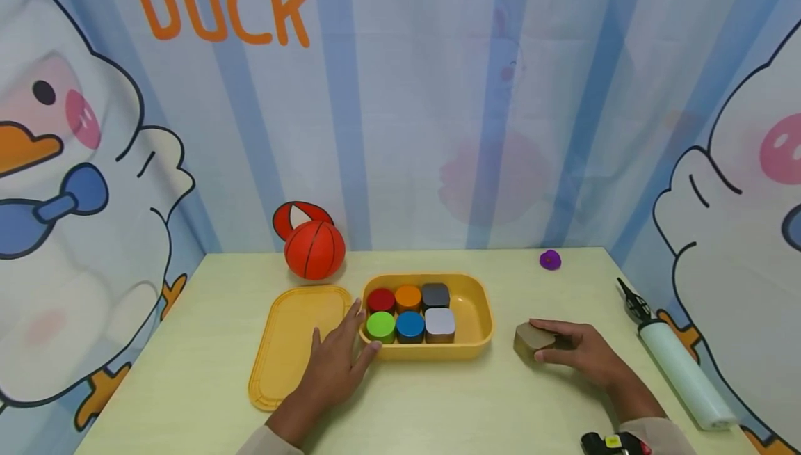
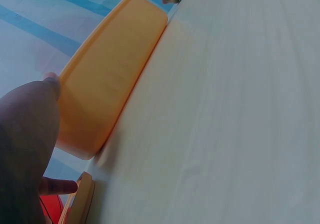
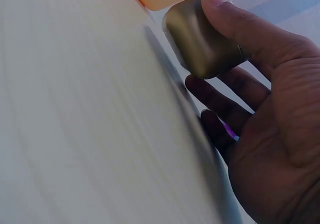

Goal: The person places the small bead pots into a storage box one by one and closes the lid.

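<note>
In the head view, my left hand (image 1: 334,364) touches the left end of a yellow plastic box (image 1: 432,352), thumb at its front corner, fingers spread and fairly straight. Inside the box are two rows of blocks: a red (image 1: 381,298), an orange (image 1: 408,296) and a dark grey one (image 1: 435,293) behind, a green (image 1: 380,327), a blue (image 1: 410,326) and a light grey one (image 1: 440,324) in front. To the box's right, my right hand (image 1: 585,354) pinches a gold-brown, many-sided block (image 3: 200,36) between thumb and fingers, close over the table.
A yellow lid (image 1: 281,344) lies left of the box, partly under my left hand in this view. Behind it sits a red basketball-like ball (image 1: 315,250). A small purple object (image 1: 550,260) is at the back right. A pale green roll (image 1: 685,375) lies along the right edge.
</note>
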Demonstrator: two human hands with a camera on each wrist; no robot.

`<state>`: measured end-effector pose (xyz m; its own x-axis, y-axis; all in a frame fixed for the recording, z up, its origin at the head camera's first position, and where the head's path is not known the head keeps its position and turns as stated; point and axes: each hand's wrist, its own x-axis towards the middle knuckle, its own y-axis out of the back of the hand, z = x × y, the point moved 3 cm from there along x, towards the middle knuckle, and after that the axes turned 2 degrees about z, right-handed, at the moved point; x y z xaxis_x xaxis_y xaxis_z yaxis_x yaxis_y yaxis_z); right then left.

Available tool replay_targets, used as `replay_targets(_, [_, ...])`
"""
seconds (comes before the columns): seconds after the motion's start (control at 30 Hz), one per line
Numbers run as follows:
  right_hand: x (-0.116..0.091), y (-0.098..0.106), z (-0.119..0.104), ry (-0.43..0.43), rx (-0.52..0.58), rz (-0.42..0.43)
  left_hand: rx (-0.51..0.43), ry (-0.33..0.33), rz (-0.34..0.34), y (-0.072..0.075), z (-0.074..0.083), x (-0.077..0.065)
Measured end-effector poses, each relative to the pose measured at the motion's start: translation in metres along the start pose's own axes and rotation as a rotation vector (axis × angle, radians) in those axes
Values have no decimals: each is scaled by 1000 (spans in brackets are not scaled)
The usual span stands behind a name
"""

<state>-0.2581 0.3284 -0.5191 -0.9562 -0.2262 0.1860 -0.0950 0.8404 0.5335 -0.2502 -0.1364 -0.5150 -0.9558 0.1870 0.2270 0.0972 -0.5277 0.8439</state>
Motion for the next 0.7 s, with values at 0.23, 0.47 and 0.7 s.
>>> replay_targets(0.23, [0,0,-3,35,15,104,-1,-5,3,0,0,1])
replay_targets(0.47, [6,1,-14,26,-84,215,3,-10,9,1,-1,1])
replay_targets(0.7, [12,2,-22,148,-167,350,-13,-4,-5,2,-1,-1])
